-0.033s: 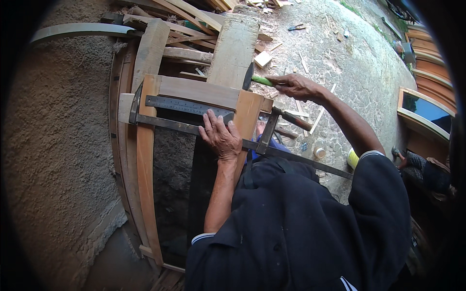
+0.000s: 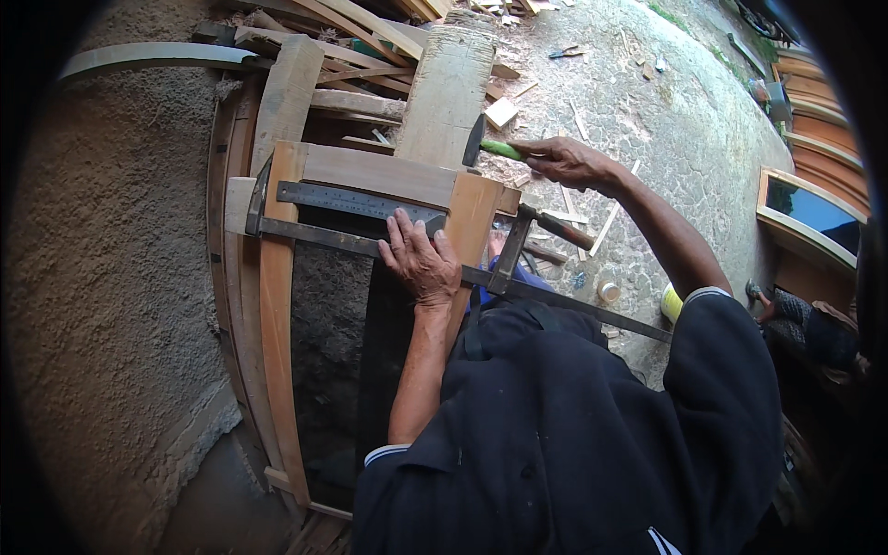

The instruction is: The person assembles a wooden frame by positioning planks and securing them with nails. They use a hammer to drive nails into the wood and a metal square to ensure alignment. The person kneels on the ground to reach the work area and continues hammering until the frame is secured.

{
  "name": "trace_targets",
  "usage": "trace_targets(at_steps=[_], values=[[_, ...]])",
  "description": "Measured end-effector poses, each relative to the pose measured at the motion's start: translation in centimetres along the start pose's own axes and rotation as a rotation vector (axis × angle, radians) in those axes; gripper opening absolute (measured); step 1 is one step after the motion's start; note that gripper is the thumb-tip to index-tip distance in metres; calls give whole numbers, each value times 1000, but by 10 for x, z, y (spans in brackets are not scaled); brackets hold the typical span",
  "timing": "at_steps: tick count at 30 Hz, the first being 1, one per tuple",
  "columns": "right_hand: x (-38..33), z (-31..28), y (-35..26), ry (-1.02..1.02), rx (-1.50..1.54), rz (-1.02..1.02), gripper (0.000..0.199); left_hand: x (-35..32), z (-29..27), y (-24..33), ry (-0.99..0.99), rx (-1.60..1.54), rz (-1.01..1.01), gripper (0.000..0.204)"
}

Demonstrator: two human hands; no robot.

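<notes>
My left hand [image 2: 424, 259] lies palm down with its fingers stretched over the end of a steel square [image 2: 342, 201], a marked blade with a darker angled end. The square lies along the top rail [image 2: 379, 174] of a wooden frame [image 2: 277, 305]. A long metal bar clamp [image 2: 319, 237] spans the frame beneath my left wrist. My right hand [image 2: 566, 163] is closed around the green handle of a hammer [image 2: 474, 141]. The dark hammer head is at the rail's right corner, beside the upright stile [image 2: 474, 208]; whether it touches the wood I cannot tell.
A thick plank [image 2: 447, 88] supports the frame's far end. Scrap wood [image 2: 370, 55] is piled behind. Pliers [image 2: 566, 53] and offcuts lie on the concrete floor [image 2: 666, 120]. A rough wall [image 2: 120, 259] stands on the left. Another person [image 2: 805, 319] is at the right edge.
My right hand and the hammer have shifted very slightly upward in view. My left hand, the square and the frame have stayed in place.
</notes>
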State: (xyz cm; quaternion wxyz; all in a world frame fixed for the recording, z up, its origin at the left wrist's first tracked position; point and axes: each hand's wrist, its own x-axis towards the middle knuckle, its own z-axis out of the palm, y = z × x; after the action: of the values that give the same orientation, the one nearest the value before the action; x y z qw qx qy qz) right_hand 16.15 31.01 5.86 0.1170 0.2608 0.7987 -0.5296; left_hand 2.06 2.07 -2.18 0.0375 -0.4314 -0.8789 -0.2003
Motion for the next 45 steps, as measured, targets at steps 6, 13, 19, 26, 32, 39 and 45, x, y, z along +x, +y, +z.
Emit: trace_targets(at_steps=[6,13,19,26,32,39,45], values=[[-3,-13,1,241,341,132,53,5,5,-1,1,-21,-9,46],[7,22,2,218,337,192,60,6,6,0,46,-33,-7,39],[48,49,-7,305,455,168,63,6,5,1,82,-29,-34,34],[103,63,-4,422,557,79,70,5,5,1,78,-12,-40,34],[148,67,4,582,552,129,70,7,5,-1,86,-54,-48,34],[179,66,21,662,332,120,67,9,-1,-1,99,-52,-20,34],[198,58,34,718,-173,119,50,9,-4,-1,84,-62,-22,33]])
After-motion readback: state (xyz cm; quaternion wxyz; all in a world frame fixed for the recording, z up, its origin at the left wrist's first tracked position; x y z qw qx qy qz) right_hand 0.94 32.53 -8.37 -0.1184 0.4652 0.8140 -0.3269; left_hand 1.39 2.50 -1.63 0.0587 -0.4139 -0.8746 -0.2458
